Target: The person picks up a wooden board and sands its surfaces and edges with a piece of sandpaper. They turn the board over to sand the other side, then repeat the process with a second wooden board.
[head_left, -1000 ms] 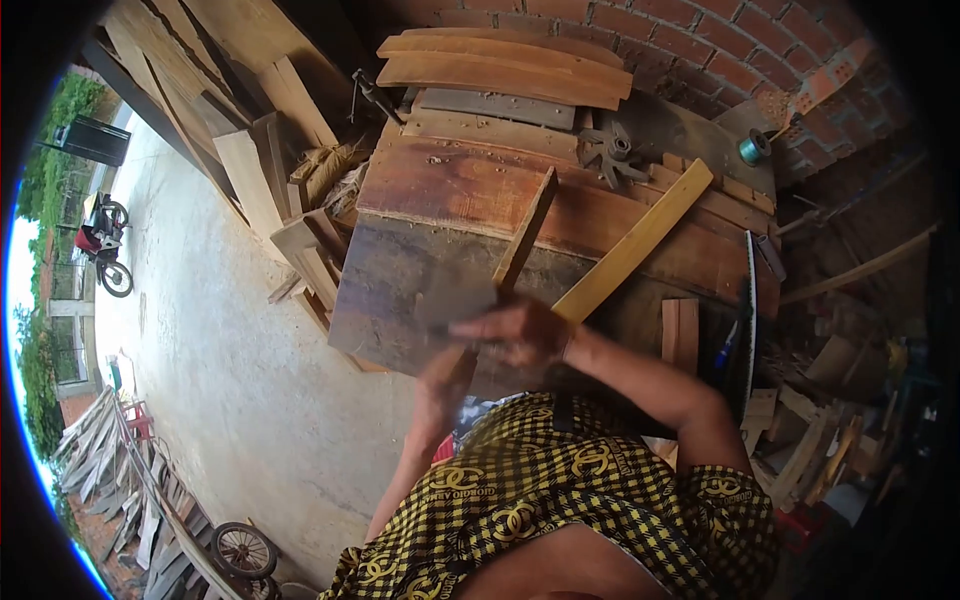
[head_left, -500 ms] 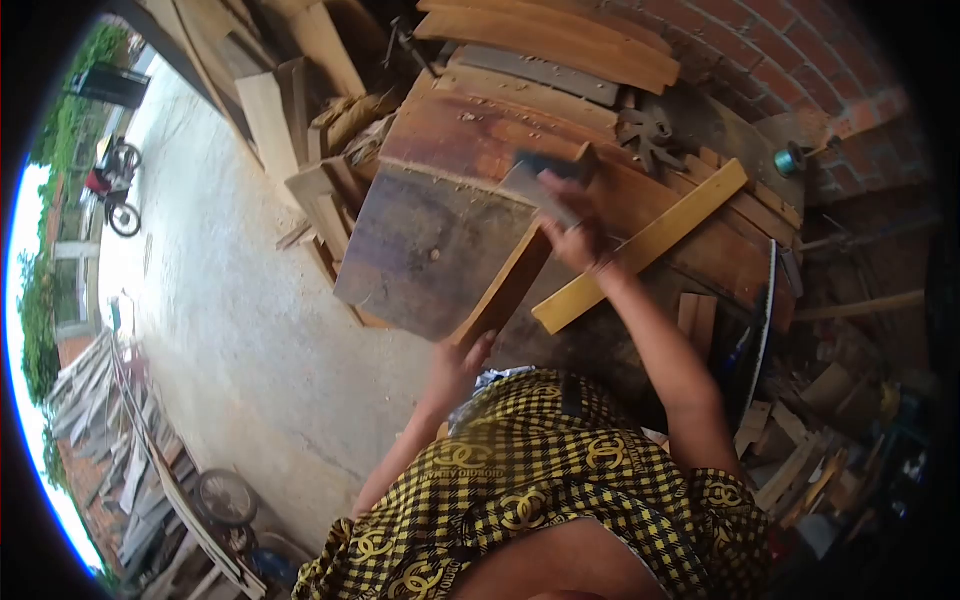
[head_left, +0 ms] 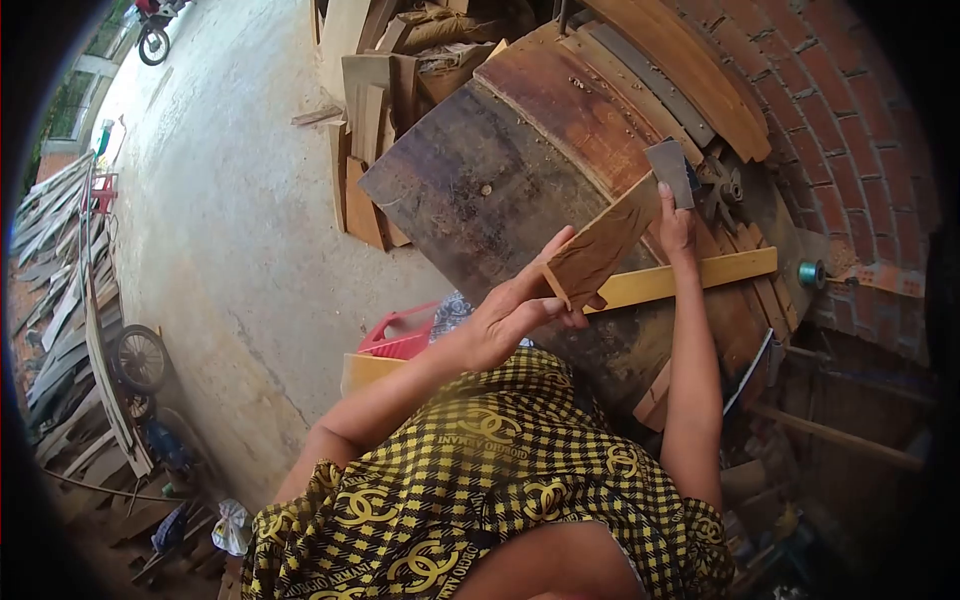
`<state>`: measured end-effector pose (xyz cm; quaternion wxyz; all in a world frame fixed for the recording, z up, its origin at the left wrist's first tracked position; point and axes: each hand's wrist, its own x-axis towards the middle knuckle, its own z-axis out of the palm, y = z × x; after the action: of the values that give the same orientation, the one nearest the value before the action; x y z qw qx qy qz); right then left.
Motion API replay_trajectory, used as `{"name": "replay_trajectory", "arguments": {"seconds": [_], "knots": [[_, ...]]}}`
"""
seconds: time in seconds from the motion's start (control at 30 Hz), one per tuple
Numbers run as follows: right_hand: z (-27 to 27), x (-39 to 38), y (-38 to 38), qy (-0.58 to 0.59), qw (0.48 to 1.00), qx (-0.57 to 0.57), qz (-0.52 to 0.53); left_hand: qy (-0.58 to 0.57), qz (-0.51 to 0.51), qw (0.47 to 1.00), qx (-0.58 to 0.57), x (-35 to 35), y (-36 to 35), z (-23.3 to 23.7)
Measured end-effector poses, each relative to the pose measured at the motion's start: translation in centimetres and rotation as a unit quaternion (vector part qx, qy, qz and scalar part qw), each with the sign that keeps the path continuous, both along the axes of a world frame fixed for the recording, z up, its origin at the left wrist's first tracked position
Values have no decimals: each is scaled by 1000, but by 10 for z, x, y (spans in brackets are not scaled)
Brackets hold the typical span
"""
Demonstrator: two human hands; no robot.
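A short brown wooden board (head_left: pixel 605 240) is held tilted above the worktable, its broad face towards me. My left hand (head_left: pixel 510 312) grips its near end, thumb at the front edge and fingertips showing beyond it. My right hand (head_left: pixel 678 228) is at the far end, closed on a folded grey piece of sandpaper (head_left: pixel 670 172), with the thumb pressed over its lower part. Below the board, a yellowish wooden strip (head_left: pixel 690 280) lies slantwise on the stained tabletop (head_left: pixel 450 190).
Planks (head_left: pixel 680 70) are stacked along the brick wall (head_left: pixel 840 150). Offcuts (head_left: pixel 370 130) stand beyond the table. A red plastic stool (head_left: pixel 400 330) is by my left arm. Wood scraps (head_left: pixel 70 330) lie in a pile at the left, near a wheel (head_left: pixel 141 358).
The board has been raised and turned so its broad face shows. My left hand has moved right and up with it; my right hand and the sandpaper have shifted right. The view has swung too.
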<state>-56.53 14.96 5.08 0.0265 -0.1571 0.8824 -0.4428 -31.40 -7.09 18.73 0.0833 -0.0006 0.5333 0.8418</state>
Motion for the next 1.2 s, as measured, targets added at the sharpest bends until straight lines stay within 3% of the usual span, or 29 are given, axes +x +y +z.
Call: {"name": "replay_trajectory", "arguments": {"seconds": [0.2,0.27,0.33,0.4,0.47,0.53,0.6,0.63,0.67,0.7,0.73,0.8,0.83,0.87,0.9,0.93,1.0,1.03,1.07,1.13,1.2], "knots": [[-1,-1,-1,15,1000,0,2,5,20,999,45,0,3,3],[-1,2,-3,15,1000,4,3,-29,55,990,127,4,1,-3],[0,7,-5,14,1000,10,-2,-36,90,987,125,9,-2,-13],[-1,8,-7,2,1000,-6,-17,-133,90,987,-17,11,-12,-17],[-18,3,-1,9,1000,-18,-20,-227,114,966,38,18,-18,-48],[-12,9,-10,33,998,-50,-5,-287,143,947,21,24,-23,-67],[-15,34,-23,-53,998,7,-36,-281,154,947,5,30,-23,-75],[-19,67,-39,203,978,39,-12,-270,172,947,-10,26,-24,-78],[17,100,-58,245,962,-4,119,-263,166,950,-8,24,-26,-84],[48,138,-71,201,960,-47,191,-253,178,951,-19,25,-27,-90],[48,144,-66,202,960,-42,189,-247,189,950,-30,27,-25,-94],[34,153,-58,228,911,-40,341,-260,190,946,-34,25,-22,-84],[15,125,-52,201,943,-56,261,-271,181,944,-52,27,-20,-84],[14,95,-45,262,954,-41,139,-279,173,942,-72,29,-21,-83],[-36,62,-18,141,990,-29,-5,-278,167,943,-77,29,-20,-82],[-12,39,-9,-136,987,35,-79,-266,163,947,-82,30,-17,-82],[-4,33,-19,-47,998,-31,-17,-245,157,953,-87,32,-18,-84],[6,55,-39,76,996,-27,46,-259,168,947,-93,31,-21,-87],[20,94,-61,195,974,-18,112,-274,180,940,-95,30,-22,-90],[52,149,-83,215,915,-48,337,-290,196,935,-55,27,-23,-92],[32,118,-69,221,931,-50,286,-302,178,935,-62,28,-25,-93]]}}
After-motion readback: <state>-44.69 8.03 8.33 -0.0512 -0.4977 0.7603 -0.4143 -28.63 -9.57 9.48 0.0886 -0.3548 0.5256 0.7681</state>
